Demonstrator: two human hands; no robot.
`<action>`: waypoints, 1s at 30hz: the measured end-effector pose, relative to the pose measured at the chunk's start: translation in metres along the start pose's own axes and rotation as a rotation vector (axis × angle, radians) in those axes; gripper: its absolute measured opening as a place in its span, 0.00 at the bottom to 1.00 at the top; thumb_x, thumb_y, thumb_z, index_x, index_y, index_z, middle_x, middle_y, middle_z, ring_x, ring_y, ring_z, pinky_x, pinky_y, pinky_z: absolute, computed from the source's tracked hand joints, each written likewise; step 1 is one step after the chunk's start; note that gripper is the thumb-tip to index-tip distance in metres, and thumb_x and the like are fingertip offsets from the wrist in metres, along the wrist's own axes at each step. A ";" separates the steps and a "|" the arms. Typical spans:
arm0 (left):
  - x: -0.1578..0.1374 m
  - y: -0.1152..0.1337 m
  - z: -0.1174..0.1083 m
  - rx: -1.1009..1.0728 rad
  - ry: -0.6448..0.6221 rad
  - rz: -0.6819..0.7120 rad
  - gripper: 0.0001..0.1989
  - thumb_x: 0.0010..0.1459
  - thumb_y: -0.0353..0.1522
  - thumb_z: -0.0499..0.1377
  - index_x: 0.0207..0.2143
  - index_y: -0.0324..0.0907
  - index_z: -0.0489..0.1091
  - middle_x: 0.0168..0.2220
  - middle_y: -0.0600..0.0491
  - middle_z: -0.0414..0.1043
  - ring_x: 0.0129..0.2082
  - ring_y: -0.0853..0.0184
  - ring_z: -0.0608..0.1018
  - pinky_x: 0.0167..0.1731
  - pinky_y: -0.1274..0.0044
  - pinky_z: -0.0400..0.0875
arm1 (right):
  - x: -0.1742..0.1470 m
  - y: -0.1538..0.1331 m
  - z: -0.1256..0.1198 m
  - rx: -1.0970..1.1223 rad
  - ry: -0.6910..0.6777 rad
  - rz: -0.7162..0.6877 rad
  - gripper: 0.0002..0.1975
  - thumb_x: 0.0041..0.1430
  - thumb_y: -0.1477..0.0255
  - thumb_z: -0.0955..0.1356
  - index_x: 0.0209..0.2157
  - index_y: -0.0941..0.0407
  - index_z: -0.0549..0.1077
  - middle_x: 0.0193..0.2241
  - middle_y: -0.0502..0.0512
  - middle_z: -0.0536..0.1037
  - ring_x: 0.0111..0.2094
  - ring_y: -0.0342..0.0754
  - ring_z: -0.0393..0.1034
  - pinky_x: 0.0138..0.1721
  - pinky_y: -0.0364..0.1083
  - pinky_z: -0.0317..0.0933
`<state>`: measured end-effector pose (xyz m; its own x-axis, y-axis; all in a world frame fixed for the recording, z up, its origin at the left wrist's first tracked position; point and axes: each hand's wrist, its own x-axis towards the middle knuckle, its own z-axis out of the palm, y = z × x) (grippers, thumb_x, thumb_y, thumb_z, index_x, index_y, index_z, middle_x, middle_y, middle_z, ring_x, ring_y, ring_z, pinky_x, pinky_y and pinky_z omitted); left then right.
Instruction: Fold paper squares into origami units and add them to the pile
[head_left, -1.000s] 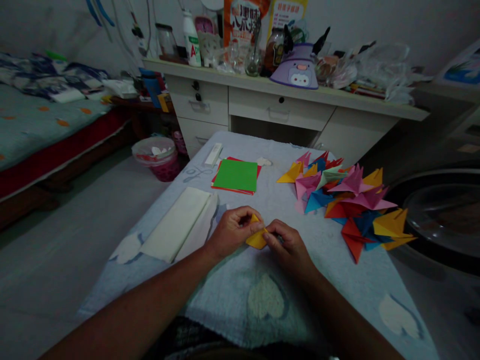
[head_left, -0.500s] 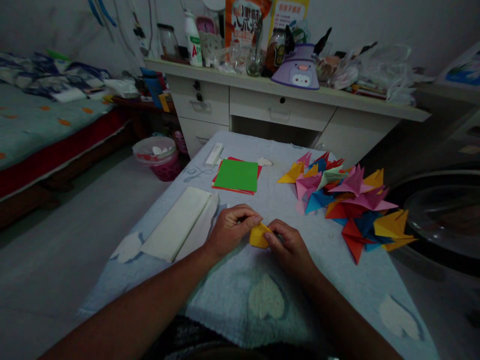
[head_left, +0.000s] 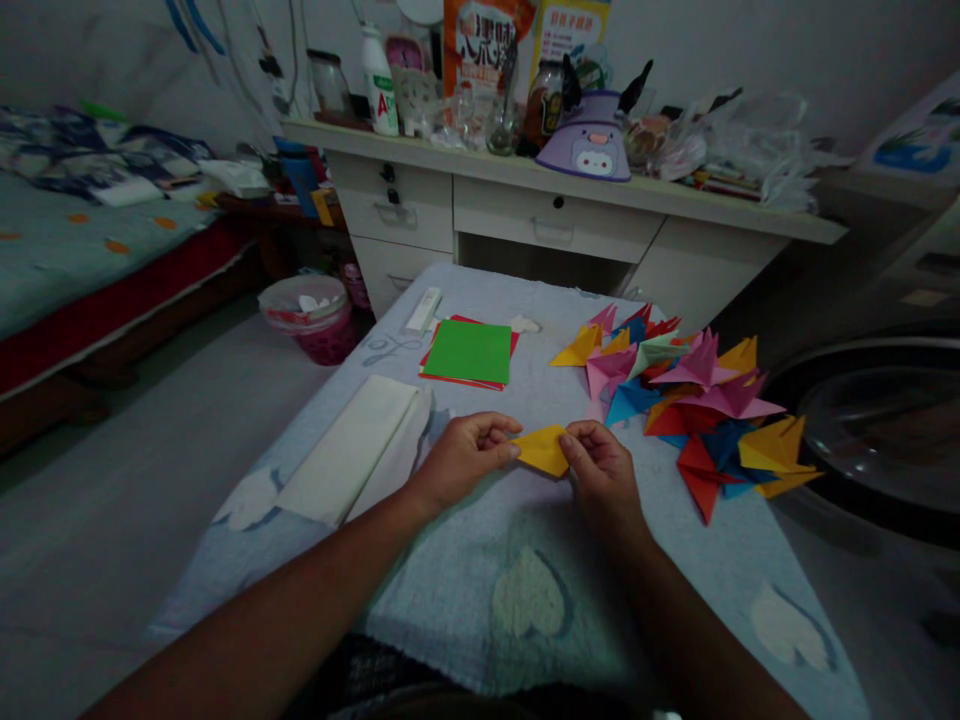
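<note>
A small folded piece of yellow origami paper is stretched between my two hands above the cloth. My left hand pinches its left tip between thumb and fingers. At its right end, the thumb and fingers of my right hand are closed on the paper. Beyond my hands lies a stack of square paper sheets, green on top with red edges showing beneath. To the right sits a pile of folded paper cranes in pink, yellow, blue, red and pale green.
A folded cream cloth or paper lies left of my hands, and a small white box rests farther back. The table has a blue heart-patterned cover. Behind it stands a white desk; a pink bin is on the floor.
My right hand has moved right and slightly up. The yellow paper now shows a longer, pointed shape between my hands, turned from its earlier compact, upright look.
</note>
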<state>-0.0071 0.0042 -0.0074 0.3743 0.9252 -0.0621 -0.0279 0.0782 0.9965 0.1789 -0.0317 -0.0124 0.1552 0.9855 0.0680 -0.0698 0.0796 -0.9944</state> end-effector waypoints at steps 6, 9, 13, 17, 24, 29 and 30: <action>-0.001 -0.002 0.002 0.091 -0.106 -0.045 0.08 0.48 0.34 0.63 0.27 0.37 0.71 0.21 0.57 0.69 0.21 0.74 0.70 0.23 0.81 0.61 | 0.004 0.006 -0.002 0.095 -0.113 0.080 0.18 0.50 0.64 0.74 0.41 0.53 0.68 0.30 0.48 0.74 0.25 0.41 0.66 0.23 0.40 0.59; 0.000 -0.002 0.001 0.057 -0.079 -0.032 0.09 0.48 0.35 0.63 0.28 0.38 0.70 0.23 0.57 0.69 0.21 0.74 0.70 0.24 0.80 0.63 | 0.005 0.011 -0.003 0.068 -0.178 0.111 0.18 0.50 0.64 0.74 0.40 0.54 0.69 0.30 0.49 0.75 0.24 0.40 0.65 0.22 0.40 0.58; 0.000 -0.004 0.000 0.083 -0.105 -0.015 0.11 0.50 0.37 0.63 0.30 0.38 0.69 0.25 0.57 0.68 0.24 0.73 0.70 0.26 0.80 0.63 | 0.004 0.013 -0.005 0.050 -0.211 0.095 0.13 0.52 0.65 0.73 0.37 0.55 0.72 0.26 0.48 0.74 0.23 0.39 0.63 0.24 0.40 0.57; -0.002 -0.001 0.000 0.189 -0.077 0.068 0.12 0.53 0.39 0.62 0.34 0.39 0.71 0.29 0.56 0.69 0.28 0.72 0.70 0.28 0.80 0.63 | 0.002 0.010 -0.001 0.039 -0.312 0.125 0.14 0.51 0.64 0.73 0.38 0.55 0.73 0.31 0.50 0.76 0.30 0.43 0.70 0.33 0.43 0.64; -0.003 0.001 0.002 0.172 -0.085 0.077 0.10 0.56 0.38 0.58 0.29 0.40 0.67 0.23 0.59 0.64 0.22 0.74 0.66 0.23 0.82 0.59 | 0.000 0.005 0.002 0.044 -0.303 0.149 0.19 0.49 0.64 0.74 0.41 0.53 0.67 0.28 0.47 0.75 0.26 0.42 0.69 0.29 0.42 0.63; -0.001 -0.001 0.005 -0.119 -0.104 -0.021 0.15 0.53 0.36 0.60 0.41 0.44 0.59 0.20 0.64 0.65 0.16 0.75 0.67 0.18 0.84 0.60 | 0.000 0.004 -0.003 0.006 -0.244 0.075 0.16 0.54 0.64 0.70 0.43 0.51 0.66 0.24 0.43 0.70 0.22 0.40 0.64 0.24 0.40 0.56; 0.000 -0.001 0.005 -0.118 -0.097 -0.028 0.15 0.53 0.35 0.59 0.42 0.44 0.58 0.19 0.64 0.64 0.15 0.75 0.68 0.18 0.84 0.60 | 0.000 0.004 -0.004 -0.023 -0.253 0.057 0.13 0.56 0.64 0.69 0.41 0.52 0.67 0.25 0.45 0.70 0.24 0.41 0.64 0.25 0.41 0.57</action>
<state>-0.0026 0.0019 -0.0086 0.4640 0.8823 -0.0788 -0.1226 0.1521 0.9807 0.1825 -0.0325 -0.0165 -0.0996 0.9947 0.0269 -0.0489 0.0221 -0.9986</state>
